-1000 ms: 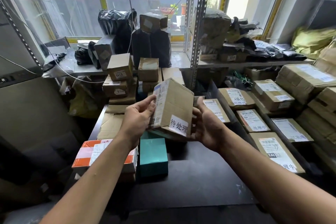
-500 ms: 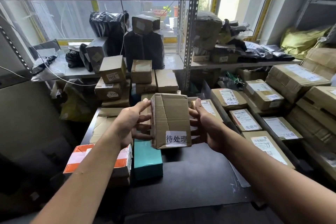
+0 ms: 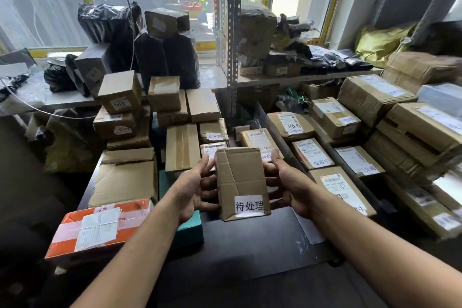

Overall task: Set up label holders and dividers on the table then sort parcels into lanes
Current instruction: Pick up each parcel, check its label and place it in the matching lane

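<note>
Grips cardboard parcel (image 3: 241,182) by both sides, left hand (image 3: 192,187) and right hand (image 3: 290,182) curling fingers round its edges. Tilted a second ago, now flat-on, white label (image 3: 249,205) nearest, above dark table (image 3: 250,245). Rightward, rows of labelled parcels (image 3: 312,152).

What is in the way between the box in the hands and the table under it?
Nothing visible. The brown cardboard box with a white label, held by the left hand and right hand, is over bare black table.
</note>
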`<state>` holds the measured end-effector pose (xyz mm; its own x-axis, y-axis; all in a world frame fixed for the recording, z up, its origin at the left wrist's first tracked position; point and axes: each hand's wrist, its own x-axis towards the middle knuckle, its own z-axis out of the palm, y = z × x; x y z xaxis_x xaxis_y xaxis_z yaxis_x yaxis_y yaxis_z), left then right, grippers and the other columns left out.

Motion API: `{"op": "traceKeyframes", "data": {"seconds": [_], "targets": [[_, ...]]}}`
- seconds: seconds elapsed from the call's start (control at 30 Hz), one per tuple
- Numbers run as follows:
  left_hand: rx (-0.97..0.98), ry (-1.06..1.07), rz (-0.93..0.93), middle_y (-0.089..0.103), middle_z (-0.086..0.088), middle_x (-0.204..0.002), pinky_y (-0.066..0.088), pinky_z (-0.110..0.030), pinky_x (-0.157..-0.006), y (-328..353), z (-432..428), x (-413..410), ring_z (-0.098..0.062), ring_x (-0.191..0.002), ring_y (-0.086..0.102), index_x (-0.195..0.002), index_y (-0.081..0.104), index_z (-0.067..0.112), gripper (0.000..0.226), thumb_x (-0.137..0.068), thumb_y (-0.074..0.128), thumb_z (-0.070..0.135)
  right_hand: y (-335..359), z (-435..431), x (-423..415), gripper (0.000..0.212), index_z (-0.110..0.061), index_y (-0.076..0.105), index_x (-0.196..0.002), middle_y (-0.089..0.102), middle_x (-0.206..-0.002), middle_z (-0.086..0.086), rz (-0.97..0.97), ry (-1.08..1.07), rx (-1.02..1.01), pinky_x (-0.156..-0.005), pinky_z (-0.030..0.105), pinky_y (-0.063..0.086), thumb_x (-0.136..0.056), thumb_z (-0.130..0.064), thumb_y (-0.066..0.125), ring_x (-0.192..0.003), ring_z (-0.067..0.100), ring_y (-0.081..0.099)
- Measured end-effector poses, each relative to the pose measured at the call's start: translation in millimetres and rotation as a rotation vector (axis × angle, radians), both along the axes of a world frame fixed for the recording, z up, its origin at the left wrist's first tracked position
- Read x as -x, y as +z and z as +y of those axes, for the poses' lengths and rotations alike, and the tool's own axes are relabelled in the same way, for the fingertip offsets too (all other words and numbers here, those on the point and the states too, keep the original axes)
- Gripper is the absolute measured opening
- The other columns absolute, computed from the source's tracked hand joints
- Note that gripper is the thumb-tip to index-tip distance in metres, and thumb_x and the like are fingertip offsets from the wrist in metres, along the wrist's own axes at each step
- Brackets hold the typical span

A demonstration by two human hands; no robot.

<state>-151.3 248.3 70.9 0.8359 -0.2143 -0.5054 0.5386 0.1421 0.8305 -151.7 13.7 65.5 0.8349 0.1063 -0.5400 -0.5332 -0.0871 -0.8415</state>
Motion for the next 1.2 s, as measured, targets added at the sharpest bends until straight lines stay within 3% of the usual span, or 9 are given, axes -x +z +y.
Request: {"op": "traceKeyframes", "data": {"seconds": [0.17,0.23,0.33,0.5,0.67,0.8,0.93,1.07,1.2], "targets": [[0.040,-0.021,0.105,0.074,-0.004,-0.113,0.058,-0.056,-0.083,-32,-46,-15,-0.030,-0.106,0.069,-0.129,0.062,0.037,0.047,-0.098,0.039,0.062,-20,-33,-4,0.067,-0.042,0.074,-0.104,0.070,-0.087,-0.002,0.056,-0.094,0.080,-0.062,0.032,0.048,-0.092,-0.078,0.019,-0.080,0.021,0.064],[0.030,-0.021,0.132,0.074,0.003,-0.112,0.061,-0.048,-0.070,-41,-68,-21,-0.027,-0.099,0.071,-0.130,0.059,0.038,0.046,-0.097,0.038,0.063,-27,-46,-9,0.065,-0.042,0.074,-0.099,0.072,-0.091,-0.002,0.080,-0.104,0.105,-0.063,0.032,0.048,-0.094,-0.076,0.018,-0.082,0.020,0.065],[0.003,0.000,0.164,0.067,0.001,-0.124,0.060,-0.042,-0.061,-56,-98,-31,-0.029,-0.098,0.070,-0.133,0.055,0.038,0.045,-0.097,0.040,0.061,-36,-62,-22,0.070,-0.031,0.067,-0.121,0.070,-0.110,0.002,0.128,-0.125,0.135,-0.063,0.030,0.049,-0.094,-0.076,0.021,-0.092,0.021,0.066],[-0.054,0.001,0.200,0.067,-0.001,-0.125,0.060,-0.049,-0.072,-79,-134,-58,-0.034,-0.100,0.071,-0.118,0.062,0.040,0.039,-0.097,0.038,0.064,-50,-86,-49,0.065,-0.015,0.052,-0.138,0.060,-0.087,-0.001,0.193,-0.178,0.118,-0.058,0.030,0.047,-0.102,-0.062,0.026,-0.077,0.016,0.060],[-0.129,0.018,0.238,0.067,-0.003,-0.126,0.059,-0.044,-0.065,-104,-158,-77,-0.031,-0.095,0.073,-0.123,0.062,0.037,0.050,-0.093,0.038,0.070,-66,-92,-71,0.065,-0.016,0.043,-0.146,0.065,-0.101,0.005,0.244,-0.172,0.105,-0.045,0.021,0.049,-0.102,-0.062,0.027,-0.076,0.016,0.066],[-0.147,0.041,0.251,0.072,-0.003,-0.117,0.059,-0.045,-0.071,-120,-168,-93,-0.030,-0.091,0.074,-0.124,0.063,0.033,0.052,-0.095,0.038,0.067,-81,-89,-87,0.054,-0.026,0.045,-0.141,0.067,-0.115,0.011,0.251,-0.208,0.023,-0.065,0.034,0.061,-0.103,-0.059,0.027,-0.093,0.026,0.071],[-0.155,0.061,0.270,0.072,-0.003,-0.116,0.058,-0.039,-0.063,-129,-174,-108,-0.030,-0.095,0.073,-0.121,0.066,0.032,0.051,-0.096,0.038,0.067,-92,-88,-100,0.050,-0.028,0.040,-0.145,0.061,-0.126,0.008,0.222,-0.213,-0.001,-0.086,0.044,0.060,-0.105,-0.054,0.025,-0.104,0.026,0.067],[-0.108,0.114,0.299,0.069,0.004,-0.119,0.058,-0.043,-0.074,-134,-184,-115,-0.032,-0.097,0.072,-0.113,0.065,0.032,0.035,-0.100,0.043,0.056,-95,-95,-105,0.042,-0.028,0.043,-0.144,0.066,-0.120,0.009,0.230,-0.264,-0.102,-0.066,0.034,0.060,-0.107,-0.045,0.033,-0.097,0.028,0.071],[-0.109,0.186,0.307,0.070,0.004,-0.120,0.056,-0.043,-0.076,-136,-193,-119,-0.030,-0.095,0.072,-0.125,0.060,0.025,0.033,-0.099,0.052,0.043,-91,-100,-105,0.030,-0.023,0.057,-0.128,0.071,-0.111,0.013,0.232,-0.248,-0.122,-0.059,0.030,0.058,-0.107,-0.031,0.037,-0.090,0.029,0.072]]}}
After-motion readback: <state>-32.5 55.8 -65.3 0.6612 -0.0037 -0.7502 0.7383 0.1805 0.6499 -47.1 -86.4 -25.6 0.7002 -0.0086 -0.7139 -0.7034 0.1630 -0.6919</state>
